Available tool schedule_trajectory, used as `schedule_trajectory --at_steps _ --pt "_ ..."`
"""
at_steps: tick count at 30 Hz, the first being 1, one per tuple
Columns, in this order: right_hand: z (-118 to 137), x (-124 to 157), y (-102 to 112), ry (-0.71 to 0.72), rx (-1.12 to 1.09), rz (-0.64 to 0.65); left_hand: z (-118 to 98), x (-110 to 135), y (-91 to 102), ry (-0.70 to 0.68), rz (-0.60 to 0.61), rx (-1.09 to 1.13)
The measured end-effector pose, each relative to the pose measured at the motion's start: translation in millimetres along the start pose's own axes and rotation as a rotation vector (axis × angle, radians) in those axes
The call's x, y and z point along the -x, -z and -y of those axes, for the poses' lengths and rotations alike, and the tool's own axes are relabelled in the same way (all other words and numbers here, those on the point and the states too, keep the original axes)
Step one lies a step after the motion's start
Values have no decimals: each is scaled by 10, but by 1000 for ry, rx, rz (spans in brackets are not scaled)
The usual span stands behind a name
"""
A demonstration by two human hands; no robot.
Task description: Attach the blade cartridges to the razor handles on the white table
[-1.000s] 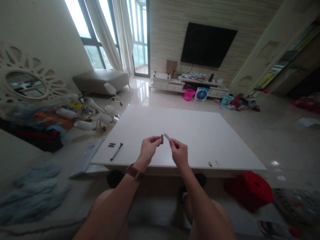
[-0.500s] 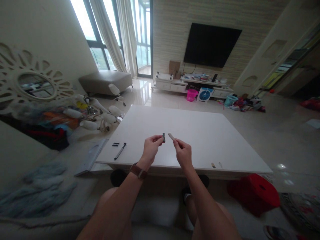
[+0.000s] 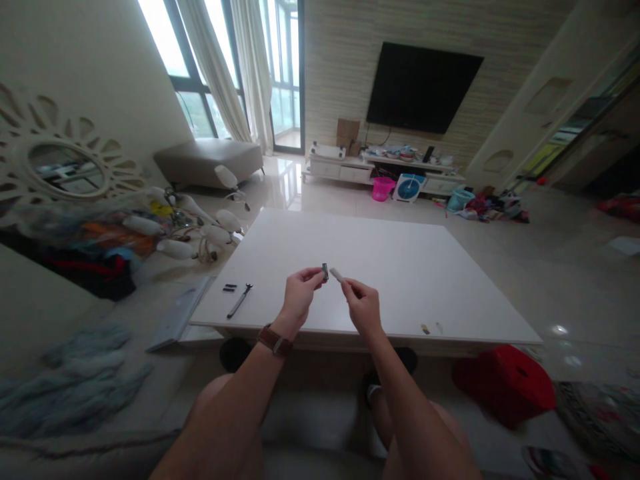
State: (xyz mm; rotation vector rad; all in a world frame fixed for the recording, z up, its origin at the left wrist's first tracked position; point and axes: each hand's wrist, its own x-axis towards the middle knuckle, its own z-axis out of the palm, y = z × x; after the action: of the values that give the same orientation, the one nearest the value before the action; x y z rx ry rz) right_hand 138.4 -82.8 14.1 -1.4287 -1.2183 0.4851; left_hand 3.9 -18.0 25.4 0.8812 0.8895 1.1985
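Over the white table, my left hand (image 3: 299, 293) pinches a small dark rectangular piece (image 3: 325, 271) that looks like a razor cartridge. Just to its right, my right hand (image 3: 364, 305) is closed on a short pale flat stick (image 3: 337, 274), its tip pointing at the cartridge with a narrow gap or light contact; I cannot tell which. A razor (image 3: 241, 301) with a grey and black handle lies to the left on the table. Beyond it rest two small black bars (image 3: 229, 288).
The white table (image 3: 360, 243) spans the middle. Near its front right edge lie a small yellow and dark piece (image 3: 425, 329) and a clear bit (image 3: 439, 327). A red stool (image 3: 520, 380) stands by the right corner. White lamp arms (image 3: 215, 235) sit beyond the left side.
My right hand has brought the pale stick's tip nearer to the cartridge. Both hands keep their grip, and the view has shifted slightly.
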Motion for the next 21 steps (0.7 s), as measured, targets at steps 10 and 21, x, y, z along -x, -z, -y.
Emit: schedule_trajectory --at_steps 10,21 --pt "-15 -53 91 -24 -70 15 26 -2 6 -13 -10 19" --pt "-22 -39 103 -65 -58 82 29 -4 -18 1 -15 46"
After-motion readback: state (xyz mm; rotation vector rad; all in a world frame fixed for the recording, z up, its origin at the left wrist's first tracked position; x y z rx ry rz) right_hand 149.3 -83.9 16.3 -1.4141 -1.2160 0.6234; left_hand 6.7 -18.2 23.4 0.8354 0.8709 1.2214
